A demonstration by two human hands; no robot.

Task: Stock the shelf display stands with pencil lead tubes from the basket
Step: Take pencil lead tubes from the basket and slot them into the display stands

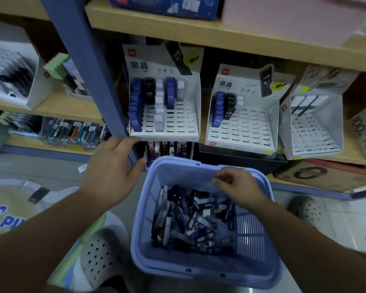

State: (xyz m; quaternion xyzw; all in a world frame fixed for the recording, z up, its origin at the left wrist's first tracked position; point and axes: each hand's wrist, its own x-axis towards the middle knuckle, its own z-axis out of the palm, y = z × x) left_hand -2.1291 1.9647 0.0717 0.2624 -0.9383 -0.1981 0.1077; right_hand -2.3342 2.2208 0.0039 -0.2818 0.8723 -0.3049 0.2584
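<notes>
My left hand (112,166) is raised toward the shelving with its fingers loosely spread and holding nothing. The fingertips are just below the front lip of the left stand (182,120) and beside the blue post (89,70). My right hand (239,185) hangs over the far side of the basket (199,269) with its fingers curled in toward the thumb. I cannot tell whether they pinch anything.

The basket is pale blue with slotted walls and sits low in front of me, below the stands. A jumbled heap of lead tubes (190,218) in blue, black and white covers its bottom.

On the wooden shelf (199,34) three white slotted stands lean back side by side. The left stand carries rows of standing tubes (135,108): a full blue column at its left edge, then black, white and blue ones toward the back, and many bare slots on its right. The middle stand (247,127) holds a smaller cluster (220,108) of blue, black and white tubes in its left corner. The right stand (313,132) has only a few pale items at its back, too blurred to name.

A rack of pens (72,132) is on a lower shelf to the left. A white perforated clog (97,256) shows on the floor left of the basket, and another clog (306,210) to its right.
</notes>
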